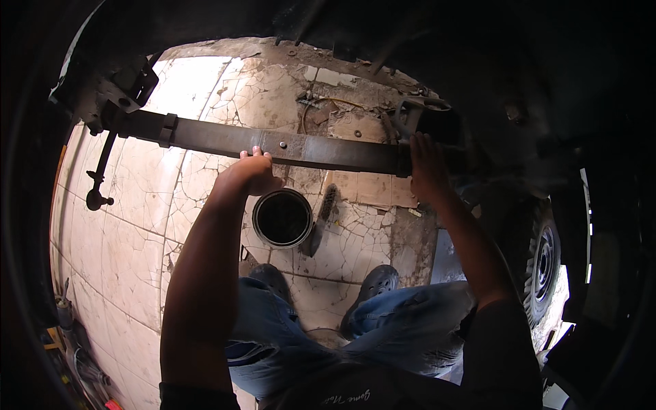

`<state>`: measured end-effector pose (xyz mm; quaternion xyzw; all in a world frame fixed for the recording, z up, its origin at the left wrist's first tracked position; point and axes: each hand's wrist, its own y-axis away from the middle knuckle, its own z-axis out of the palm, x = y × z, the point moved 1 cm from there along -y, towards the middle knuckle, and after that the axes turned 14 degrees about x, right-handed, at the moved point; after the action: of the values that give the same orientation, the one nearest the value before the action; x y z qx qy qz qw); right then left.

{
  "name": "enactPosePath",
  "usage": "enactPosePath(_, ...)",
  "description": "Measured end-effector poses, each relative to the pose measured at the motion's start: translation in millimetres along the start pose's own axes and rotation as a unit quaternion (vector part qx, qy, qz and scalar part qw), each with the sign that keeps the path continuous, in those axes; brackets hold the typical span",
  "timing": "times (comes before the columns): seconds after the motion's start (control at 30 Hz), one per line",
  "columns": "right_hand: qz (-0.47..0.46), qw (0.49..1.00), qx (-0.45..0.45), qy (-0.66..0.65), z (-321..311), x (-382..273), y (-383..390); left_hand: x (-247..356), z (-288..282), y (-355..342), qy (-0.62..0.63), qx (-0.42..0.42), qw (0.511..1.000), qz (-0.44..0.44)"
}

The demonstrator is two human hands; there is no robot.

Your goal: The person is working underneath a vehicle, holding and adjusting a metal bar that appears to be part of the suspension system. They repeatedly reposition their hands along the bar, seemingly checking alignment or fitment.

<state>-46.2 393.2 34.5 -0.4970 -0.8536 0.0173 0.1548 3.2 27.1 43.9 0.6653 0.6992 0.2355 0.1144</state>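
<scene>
A long dark leaf spring point(219, 139) runs crosswise in front of me, with a bolt head point(283, 145) near its middle and a clamp band point(168, 130) toward the left. My left hand point(251, 172) grips the spring's near edge just left of the bolt, fingertips over the metal and thumb below. Farther right, my right hand point(428, 171) is closed around the spring beside another clamp band point(404, 160); shadow hides part of its fingers. Below the left hand, an open round can point(282, 219) with dark contents stands on the floor. A wire brush point(328, 205) lies beside it.
Dark vehicle bodywork hangs overhead. A rod with a ball joint point(97, 198) hangs at the left. At the right is a wheel point(543, 263). Cardboard point(362, 188) lies on the cracked tile floor point(137, 198). Several tools point(78, 345) sit at the lower left.
</scene>
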Motion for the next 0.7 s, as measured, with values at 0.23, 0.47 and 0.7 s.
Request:
enactPosePath(0.23, -0.022, 0.999, 0.009, -0.035, -5, -7, 27, -12, 9, 0, -0.001, 0.021, 0.999, 0.036)
enactPosePath(0.47, -0.017, 1.0, 0.021, -0.016, -4, -8, 21, 0, 2, -1, -0.01, -0.003, 1.0, -0.001)
enactPosePath(0.7, -0.024, 0.999, 0.031, -0.007, -5, -1, 7, -9, 2, -1, 0.007, 0.022, 0.999, 0.031)
